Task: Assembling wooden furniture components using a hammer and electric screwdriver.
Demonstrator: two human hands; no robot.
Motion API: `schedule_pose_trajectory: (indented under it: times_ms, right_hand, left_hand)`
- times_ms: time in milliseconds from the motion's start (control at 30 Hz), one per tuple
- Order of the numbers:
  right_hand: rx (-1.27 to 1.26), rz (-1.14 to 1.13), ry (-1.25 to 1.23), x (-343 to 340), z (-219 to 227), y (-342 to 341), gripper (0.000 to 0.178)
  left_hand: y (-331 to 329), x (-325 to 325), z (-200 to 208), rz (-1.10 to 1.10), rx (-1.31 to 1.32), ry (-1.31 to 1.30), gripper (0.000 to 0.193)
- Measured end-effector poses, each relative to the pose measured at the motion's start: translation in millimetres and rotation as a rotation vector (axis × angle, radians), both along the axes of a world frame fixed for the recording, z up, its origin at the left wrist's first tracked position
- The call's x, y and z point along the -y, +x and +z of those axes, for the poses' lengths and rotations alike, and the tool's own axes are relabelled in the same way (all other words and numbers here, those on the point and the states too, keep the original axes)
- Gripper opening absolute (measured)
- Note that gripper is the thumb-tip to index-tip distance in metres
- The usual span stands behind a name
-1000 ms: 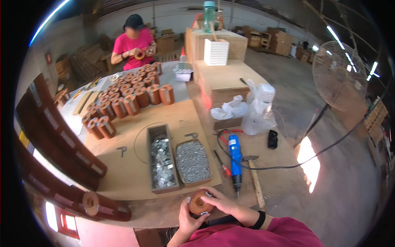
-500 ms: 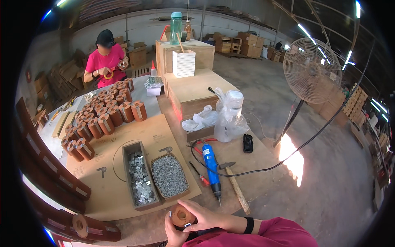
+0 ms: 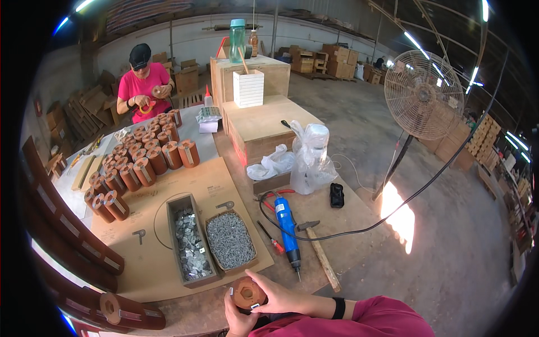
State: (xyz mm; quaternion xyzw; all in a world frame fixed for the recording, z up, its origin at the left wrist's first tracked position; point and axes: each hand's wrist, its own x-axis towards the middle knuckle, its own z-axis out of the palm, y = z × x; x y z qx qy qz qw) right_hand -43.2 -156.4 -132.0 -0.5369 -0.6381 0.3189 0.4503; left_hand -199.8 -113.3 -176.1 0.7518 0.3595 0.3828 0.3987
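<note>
At the bench's near edge I hold a reddish-brown cylinder (image 3: 259, 293) with a hexagonal hole in its upward-facing end. My left hand (image 3: 238, 321) is closed round its left and near side. My right hand (image 3: 279, 296) grips its right side, thumb near a small shiny metal clip (image 3: 255, 306) at the rim; another clip (image 3: 231, 291) sits at the left rim. Beyond my hands stand a long wooden box (image 3: 218, 276) of small metal plates (image 3: 191, 241) and a carton of screws (image 3: 231, 238). The cylinder's underside is hidden.
To the right lie a blue electric screwdriver (image 3: 288, 233) with a black cable, a hammer (image 3: 323, 258) and a red-handled screwdriver (image 3: 272, 238). Cylinders (image 3: 145, 170) stand in rows at left; one (image 3: 132, 312) lies near. Across the bench a co-worker (image 3: 147, 84) handles tape. A fan (image 3: 424, 95) stands right.
My hands and the cylinder stay almost in place. The co-worker's head has lifted slightly, and their hand now covers more of the round piece they hold.
</note>
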Motion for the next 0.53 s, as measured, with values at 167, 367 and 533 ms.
schedule_pose_trajectory:
  times_ms: [167, 367, 533]
  right_hand:
    - [-0.019, -0.059, -0.038, 8.1, -3.6, -1.9, 0.100]
    - [-0.074, -0.096, -0.101, 9.8, -17.2, -3.2, 0.085]
    - [0.096, 0.040, -0.184, 0.6, -1.9, 15.5, 0.072]
  left_hand:
    - [-2.0, 0.4, -5.7, -0.009, 0.006, 0.007, 0.077]
    - [-5.6, -1.2, -21.5, 0.012, -0.004, 0.097, 0.089]
    - [-3.7, -3.0, -11.8, 0.016, -0.056, 0.067, 0.090]
